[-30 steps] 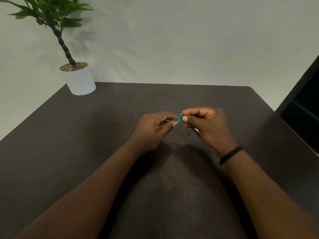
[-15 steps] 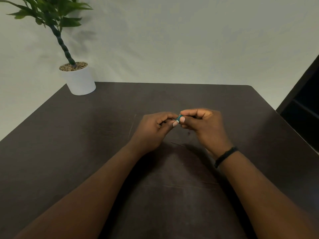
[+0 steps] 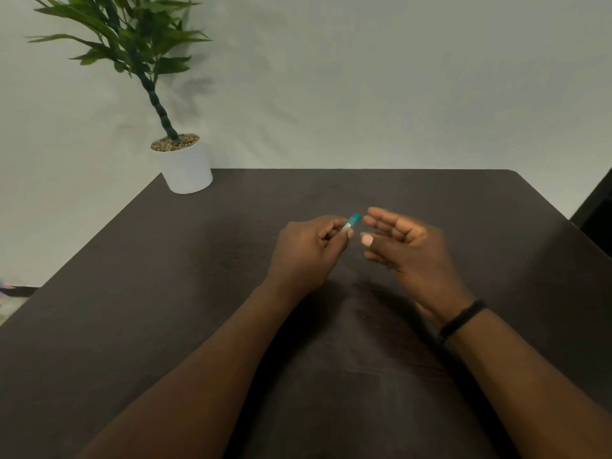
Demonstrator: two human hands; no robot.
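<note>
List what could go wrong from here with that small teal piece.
1. The left hand pinches the small teal piece only at its fingertips; so slight a grip may slip, and the piece could drop and roll.
2. The right hand is open beside it and touches nothing, so nothing backs up the hold.
3. The table is dark; a dropped piece may be hard to spot.

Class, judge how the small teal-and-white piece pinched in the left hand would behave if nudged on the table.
The teal-and-white piece looks stiff: it juts straight from the left hand without drooping. It is probably light, since fingertips alone hold it. It seems cylindrical, so it may roll on the smooth table.
</note>
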